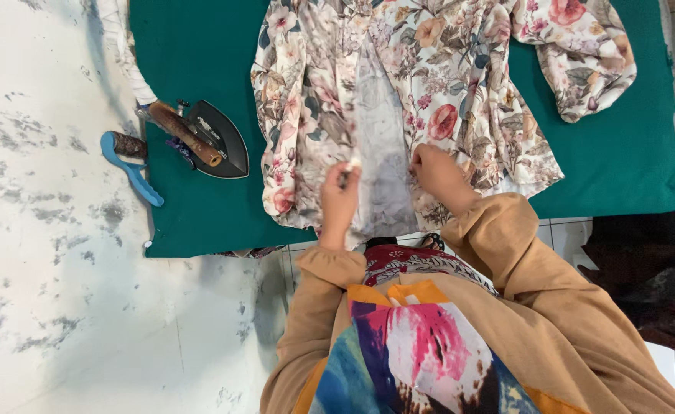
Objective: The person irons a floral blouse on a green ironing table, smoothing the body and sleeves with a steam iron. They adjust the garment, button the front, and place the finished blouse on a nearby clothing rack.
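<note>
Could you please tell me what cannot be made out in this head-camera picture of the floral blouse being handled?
- Head view: the floral blouse has its collar cut off by the top edge.
- The left hand pinches something small and pale, too small to identify.
- The right hand covers the blouse edge it grips.
- The iron has its soleplate facing down on the green cloth, unseen.

Between the iron [213,139] and the floral blouse [399,100] there is a strip of bare green cloth [199,215], wide enough for a hand to pass. The iron blocks the left part of the cloth, and a blue brush [132,167] lies just beside it at the edge. On the right, between the blouse sleeve [583,54] and the hem, the green cloth is open. Both hands, the left hand [340,198] and the right hand [436,170], rest on the blouse front.
</note>
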